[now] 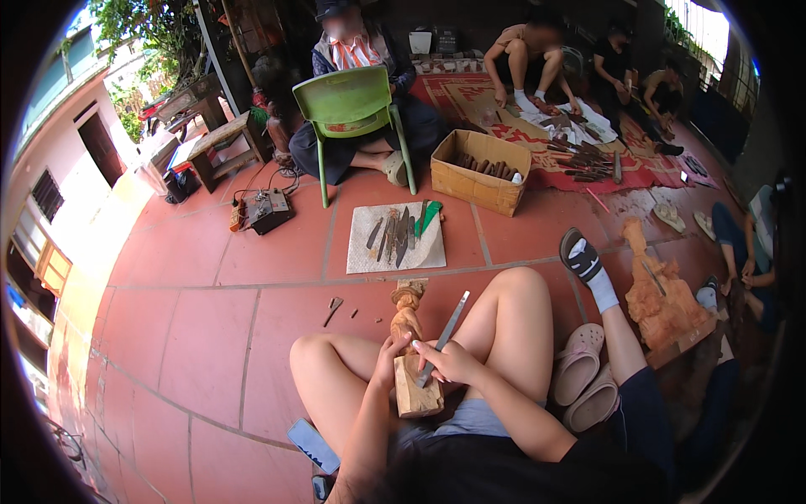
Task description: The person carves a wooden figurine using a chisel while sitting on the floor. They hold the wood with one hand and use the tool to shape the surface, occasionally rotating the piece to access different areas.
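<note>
Between my bent legs stands a carved wooden figure (408,320) on a squared block base (414,401), its top pointing away from me. My left hand (388,359) is closed around the figure's lower part, just above the block. A flat, narrow metal file (454,315) is gripped in my right hand (452,364). Its far end points up and to the right, while the near end lies over the block's upper face. Whether it touches the wood I cannot tell. Ahead of my knees, a pale square mat (361,259) bears several files and blades (401,233) and a green item (430,216).
A cardboard box (495,198) of dark tool handles and a green plastic chair (346,105) stand ahead. Left of them sits a black electric box (270,212). Pink clogs (578,354) and a large carving (663,294) lie right. A phone (313,445) rests by my left thigh. Several people sit around.
</note>
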### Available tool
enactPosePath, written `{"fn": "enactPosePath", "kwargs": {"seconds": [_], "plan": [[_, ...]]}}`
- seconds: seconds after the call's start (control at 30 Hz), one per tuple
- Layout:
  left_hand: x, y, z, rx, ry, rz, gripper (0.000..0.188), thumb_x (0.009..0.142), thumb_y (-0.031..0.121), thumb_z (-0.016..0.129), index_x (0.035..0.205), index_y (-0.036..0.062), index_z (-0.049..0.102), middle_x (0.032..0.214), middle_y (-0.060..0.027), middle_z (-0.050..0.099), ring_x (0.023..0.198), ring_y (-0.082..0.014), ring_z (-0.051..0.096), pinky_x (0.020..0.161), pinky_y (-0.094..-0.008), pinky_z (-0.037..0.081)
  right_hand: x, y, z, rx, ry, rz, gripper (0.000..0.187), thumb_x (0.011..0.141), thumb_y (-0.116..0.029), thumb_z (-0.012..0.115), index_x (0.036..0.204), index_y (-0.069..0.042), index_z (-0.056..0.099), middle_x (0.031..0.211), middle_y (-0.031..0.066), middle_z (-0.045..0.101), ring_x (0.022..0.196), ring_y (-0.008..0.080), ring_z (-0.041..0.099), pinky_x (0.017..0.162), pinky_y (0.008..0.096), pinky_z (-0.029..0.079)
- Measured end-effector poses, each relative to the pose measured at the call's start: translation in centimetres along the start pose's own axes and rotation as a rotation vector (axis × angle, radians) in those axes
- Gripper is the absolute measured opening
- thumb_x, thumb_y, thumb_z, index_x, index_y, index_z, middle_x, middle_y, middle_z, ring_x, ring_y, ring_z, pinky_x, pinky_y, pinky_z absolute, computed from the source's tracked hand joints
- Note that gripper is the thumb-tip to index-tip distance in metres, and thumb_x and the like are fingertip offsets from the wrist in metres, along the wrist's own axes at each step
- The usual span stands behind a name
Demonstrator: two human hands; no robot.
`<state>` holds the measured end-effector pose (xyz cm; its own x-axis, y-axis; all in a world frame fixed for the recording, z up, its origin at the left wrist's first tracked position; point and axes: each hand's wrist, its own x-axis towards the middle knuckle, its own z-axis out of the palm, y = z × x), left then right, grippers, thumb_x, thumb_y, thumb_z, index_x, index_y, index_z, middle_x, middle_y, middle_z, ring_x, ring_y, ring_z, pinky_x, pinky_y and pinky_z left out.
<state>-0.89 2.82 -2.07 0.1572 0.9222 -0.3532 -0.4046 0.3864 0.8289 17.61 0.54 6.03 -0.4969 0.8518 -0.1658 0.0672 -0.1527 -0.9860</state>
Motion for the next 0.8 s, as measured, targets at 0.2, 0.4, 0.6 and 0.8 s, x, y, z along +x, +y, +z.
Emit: {"fn": "enactPosePath", "kwargs": {"seconds": [0.2, 0.4, 0.6, 0.8], "plan": [[0.2, -0.2, -0.6, -0.010, 0.005, -0.020, 0.053, 0.090, 0.037, 0.071, 0.121, -0.0014, 0.052, 0.104, -0.0118, 0.064, 0.090, -0.0203, 0.066, 0.081, -0.0341, 0.054, 0.7, 0.8, -1.3, 0.057, 0.200, -0.082, 0.051, 0.106, -0.042, 0.045, 0.076, -0.003, 0.059, 0.051, 0.0004, 0.047, 0.040, 0.0071, 0.042, 0.041, 0.0239, 0.035], [-0.6, 0.2, 0.2, -0.014, 0.013, -0.006, 0.055, 0.090, 0.038, 0.071, 0.122, -0.0022, 0.052, 0.106, -0.0132, 0.065, 0.093, -0.0203, 0.066, 0.083, -0.0344, 0.054, -1.0, -0.5, -0.3, -0.083, 0.075, -0.073, 0.049, 0.104, -0.042, 0.048, 0.076, -0.004, 0.059, 0.054, -0.0002, 0.051, 0.045, 0.0092, 0.050, 0.047, 0.0253, 0.043], [-0.1, -0.7, -0.9, 0.014, 0.020, 0.048, 0.056, 0.090, 0.038, 0.071, 0.123, -0.0021, 0.051, 0.105, -0.0127, 0.064, 0.092, -0.0206, 0.065, 0.082, -0.0350, 0.054, -4.5, -9.9, 4.5, 0.343, -0.103, -0.557, 0.053, 0.107, -0.043, 0.035, 0.076, -0.003, 0.053, 0.074, 0.0078, 0.056, 0.060, 0.0186, 0.055, 0.059, 0.0339, 0.046], [-0.4, 0.1, 0.5, -0.046, -0.003, -0.030, 0.053, 0.090, 0.038, 0.070, 0.123, 0.0009, 0.050, 0.101, -0.0107, 0.064, 0.088, -0.0204, 0.066, 0.079, -0.0358, 0.055, -13.7, -16.5, 9.6, 1.004, -0.745, -0.844, 0.047, 0.104, -0.045, 0.044, 0.086, -0.003, 0.052, 0.065, 0.0047, 0.050, 0.049, 0.0174, 0.049, 0.048, 0.0327, 0.036]]}}
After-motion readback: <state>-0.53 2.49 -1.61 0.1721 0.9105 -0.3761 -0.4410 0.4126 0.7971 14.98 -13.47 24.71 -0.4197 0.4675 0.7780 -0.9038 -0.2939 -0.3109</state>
